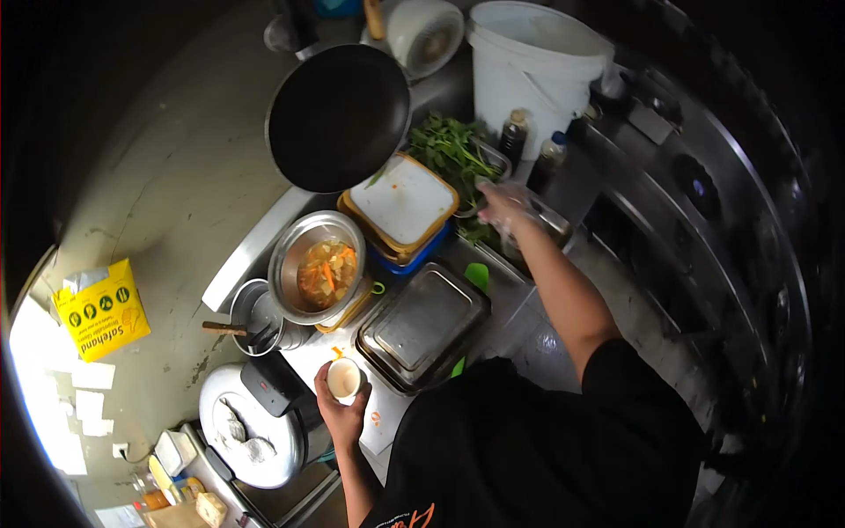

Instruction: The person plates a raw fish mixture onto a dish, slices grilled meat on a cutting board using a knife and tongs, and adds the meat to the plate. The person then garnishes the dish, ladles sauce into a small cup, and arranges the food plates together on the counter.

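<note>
One cup, mouth up, left hand wrapped round it, just left of the tray. Greens are beyond the tray, gloved right hand way nearer; can't tell if it's gripping any.

Left hand curled, upright; right arm stretched forward, right hand clear-gloved

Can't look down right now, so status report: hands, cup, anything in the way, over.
Left hand holding small cup. Right hand, clear-gloved, beside leafy greens. Metal tray lies between hands, possible obstacle.
</note>
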The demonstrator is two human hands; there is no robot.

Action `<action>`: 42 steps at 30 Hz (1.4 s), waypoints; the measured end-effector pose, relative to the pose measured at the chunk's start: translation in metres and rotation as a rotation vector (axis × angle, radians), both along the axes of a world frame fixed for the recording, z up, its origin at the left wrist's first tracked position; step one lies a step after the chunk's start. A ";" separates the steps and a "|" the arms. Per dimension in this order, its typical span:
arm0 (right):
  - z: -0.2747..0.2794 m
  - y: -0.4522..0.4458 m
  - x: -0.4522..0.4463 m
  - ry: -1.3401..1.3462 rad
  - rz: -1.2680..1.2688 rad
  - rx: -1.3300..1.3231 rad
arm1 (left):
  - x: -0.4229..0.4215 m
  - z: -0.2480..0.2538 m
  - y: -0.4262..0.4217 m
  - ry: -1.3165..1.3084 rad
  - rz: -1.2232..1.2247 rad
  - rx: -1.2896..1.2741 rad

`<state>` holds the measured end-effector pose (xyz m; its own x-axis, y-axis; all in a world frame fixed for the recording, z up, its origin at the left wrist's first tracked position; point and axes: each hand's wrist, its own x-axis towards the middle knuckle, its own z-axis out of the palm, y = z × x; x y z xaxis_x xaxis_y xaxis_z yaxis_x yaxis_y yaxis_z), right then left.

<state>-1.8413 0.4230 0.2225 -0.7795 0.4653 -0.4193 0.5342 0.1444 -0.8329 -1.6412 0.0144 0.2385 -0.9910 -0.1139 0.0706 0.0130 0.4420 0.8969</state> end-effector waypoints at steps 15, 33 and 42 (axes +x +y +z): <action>-0.049 0.064 0.139 0.114 -0.337 0.162 | -0.014 -0.007 0.033 0.037 -0.221 -0.060; -0.030 0.047 0.000 0.915 0.471 1.132 | -0.017 0.009 0.058 -0.023 -0.147 -0.081; -0.014 0.031 -0.089 0.497 1.127 1.253 | 0.009 0.010 0.056 -0.027 0.071 -0.103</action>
<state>-1.9302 0.4545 0.2088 -0.8514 -0.5161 0.0939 -0.5165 0.8560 0.0218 -1.6327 0.0707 0.2487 -0.9823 -0.1778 0.0592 -0.0451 0.5309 0.8463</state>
